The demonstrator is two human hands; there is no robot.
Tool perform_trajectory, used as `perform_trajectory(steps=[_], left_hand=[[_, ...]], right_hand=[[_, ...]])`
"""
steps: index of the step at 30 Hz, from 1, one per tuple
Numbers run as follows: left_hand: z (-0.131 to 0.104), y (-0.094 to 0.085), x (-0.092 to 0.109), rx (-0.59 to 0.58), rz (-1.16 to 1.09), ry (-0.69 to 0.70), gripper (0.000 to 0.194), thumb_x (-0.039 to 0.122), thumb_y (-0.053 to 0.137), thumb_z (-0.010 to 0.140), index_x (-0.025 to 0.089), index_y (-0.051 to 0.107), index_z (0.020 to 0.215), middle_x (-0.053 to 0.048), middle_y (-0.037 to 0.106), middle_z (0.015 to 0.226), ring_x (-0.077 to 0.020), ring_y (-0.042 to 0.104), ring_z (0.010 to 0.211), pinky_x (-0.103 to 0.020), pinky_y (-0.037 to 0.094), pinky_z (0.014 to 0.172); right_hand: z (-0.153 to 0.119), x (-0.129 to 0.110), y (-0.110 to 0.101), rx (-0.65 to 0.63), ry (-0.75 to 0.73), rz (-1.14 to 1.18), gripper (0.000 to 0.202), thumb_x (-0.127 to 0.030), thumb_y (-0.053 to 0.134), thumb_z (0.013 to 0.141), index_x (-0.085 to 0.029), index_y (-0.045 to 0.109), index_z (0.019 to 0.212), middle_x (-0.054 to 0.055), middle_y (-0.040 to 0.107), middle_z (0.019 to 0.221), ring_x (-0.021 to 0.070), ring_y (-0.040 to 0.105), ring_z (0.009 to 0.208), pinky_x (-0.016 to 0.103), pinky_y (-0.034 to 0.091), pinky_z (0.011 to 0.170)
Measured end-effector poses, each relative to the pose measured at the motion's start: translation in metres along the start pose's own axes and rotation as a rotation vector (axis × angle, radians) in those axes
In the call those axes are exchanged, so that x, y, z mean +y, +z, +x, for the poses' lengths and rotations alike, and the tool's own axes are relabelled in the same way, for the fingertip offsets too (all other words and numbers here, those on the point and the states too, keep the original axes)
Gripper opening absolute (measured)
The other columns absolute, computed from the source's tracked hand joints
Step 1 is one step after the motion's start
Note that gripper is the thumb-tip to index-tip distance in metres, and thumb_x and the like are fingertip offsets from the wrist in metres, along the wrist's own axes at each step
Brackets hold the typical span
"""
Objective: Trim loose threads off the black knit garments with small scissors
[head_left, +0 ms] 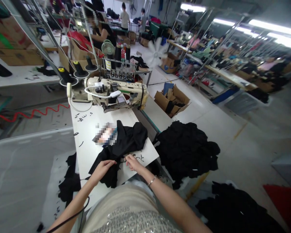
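A crumpled piece of black cloth [126,140] lies on the white sewing table in front of me, with part of it trailing toward the table's near edge. My left hand [103,170] rests over that trailing part, its fingers drawn together on the fabric. Close by, my right hand [134,163] is closed in a pinch at the cloth's near edge; its fingertips are small and partly hidden. Beyond the cloth stands a cream sewing machine [116,92]. A blurred-out picture or card [106,134] lies against the cloth's left side.
Black thread scraps lie on the white tabletop [83,129]. A big heap of black cloth [188,149] sits to the right, with another pile [235,210] nearer me. An open cardboard box [172,100] and a small fan [157,51] stand beyond. Thread cones [80,68] are at left.
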State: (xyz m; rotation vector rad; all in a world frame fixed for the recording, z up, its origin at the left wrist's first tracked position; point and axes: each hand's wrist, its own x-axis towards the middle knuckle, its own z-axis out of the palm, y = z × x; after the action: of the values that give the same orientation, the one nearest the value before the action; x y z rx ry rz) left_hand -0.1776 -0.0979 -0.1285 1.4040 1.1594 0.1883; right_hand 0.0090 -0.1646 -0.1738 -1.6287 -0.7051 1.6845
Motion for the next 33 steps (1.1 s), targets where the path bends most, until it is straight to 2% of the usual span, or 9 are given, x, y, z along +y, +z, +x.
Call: perform_trajectory(steps=[2, 5, 11, 18, 24, 29, 33], left_hand=[[-0.003, -0.001, -0.003, 0.027, -0.001, -0.026, 0.036, 0.044, 0.051, 0.073, 0.017, 0.074, 0.08, -0.007, 0.072, 0.094, -0.0273, 0.06, 0.098, -0.033, 0.037, 0.092], [-0.007, -0.005, -0.003, 0.057, 0.011, -0.052, 0.037, 0.045, 0.051, 0.072, 0.016, 0.074, 0.074, -0.008, 0.073, 0.088, -0.0288, 0.061, 0.093, -0.036, 0.037, 0.09], [-0.016, -0.009, 0.003, 0.079, 0.01, -0.068, 0.034, 0.043, 0.052, 0.069, 0.016, 0.073, 0.069, -0.005, 0.072, 0.078, -0.0267, 0.061, 0.083, -0.033, 0.041, 0.079], [-0.025, -0.013, 0.007, 0.089, -0.078, -0.114, 0.035, 0.045, 0.052, 0.068, 0.015, 0.071, 0.071, -0.005, 0.07, 0.07, -0.0231, 0.062, 0.069, -0.028, 0.043, 0.06], [-0.024, -0.016, 0.003, 0.069, -0.13, -0.125, 0.032, 0.044, 0.057, 0.067, 0.015, 0.07, 0.068, -0.004, 0.069, 0.067, -0.0218, 0.062, 0.066, -0.027, 0.043, 0.059], [-0.025, -0.016, -0.002, 0.069, -0.154, -0.128, 0.031, 0.044, 0.057, 0.067, 0.015, 0.069, 0.07, -0.004, 0.07, 0.071, -0.0214, 0.061, 0.068, -0.027, 0.043, 0.062], [-0.025, -0.014, -0.005, 0.047, -0.164, -0.118, 0.032, 0.046, 0.06, 0.066, 0.015, 0.066, 0.067, -0.002, 0.066, 0.062, -0.0187, 0.058, 0.059, -0.025, 0.04, 0.055]], right_hand=[[-0.007, 0.01, 0.003, -0.043, 0.048, 0.02, 0.025, -0.036, 0.047, 0.091, -0.012, 0.054, 0.087, -0.006, 0.049, 0.06, 0.0014, 0.029, 0.035, 0.014, 0.02, 0.032], [-0.009, 0.016, 0.015, -0.062, 0.074, 0.065, 0.023, -0.032, 0.049, 0.091, -0.011, 0.055, 0.084, -0.005, 0.05, 0.061, 0.0014, 0.032, 0.036, 0.013, 0.022, 0.032], [0.006, 0.003, 0.036, -0.064, 0.05, 0.207, 0.027, -0.037, 0.05, 0.088, -0.011, 0.058, 0.086, -0.003, 0.053, 0.062, 0.0016, 0.033, 0.037, 0.015, 0.016, 0.033], [0.006, 0.003, 0.032, -0.099, 0.027, 0.289, 0.027, -0.038, 0.056, 0.08, -0.012, 0.062, 0.081, -0.002, 0.058, 0.062, 0.0023, 0.034, 0.037, 0.017, 0.013, 0.033], [0.001, 0.001, 0.038, -0.139, 0.04, 0.304, 0.03, -0.041, 0.058, 0.077, -0.011, 0.063, 0.08, -0.001, 0.058, 0.06, 0.0026, 0.034, 0.036, 0.017, 0.014, 0.033], [0.008, -0.009, 0.04, -0.099, -0.02, 0.338, 0.031, -0.042, 0.057, 0.077, -0.013, 0.063, 0.084, -0.003, 0.056, 0.062, 0.0024, 0.033, 0.037, 0.017, 0.014, 0.034], [0.012, -0.013, 0.038, -0.077, -0.062, 0.338, 0.032, -0.044, 0.059, 0.075, -0.013, 0.062, 0.083, -0.002, 0.056, 0.062, 0.0027, 0.033, 0.038, 0.017, 0.014, 0.035]])
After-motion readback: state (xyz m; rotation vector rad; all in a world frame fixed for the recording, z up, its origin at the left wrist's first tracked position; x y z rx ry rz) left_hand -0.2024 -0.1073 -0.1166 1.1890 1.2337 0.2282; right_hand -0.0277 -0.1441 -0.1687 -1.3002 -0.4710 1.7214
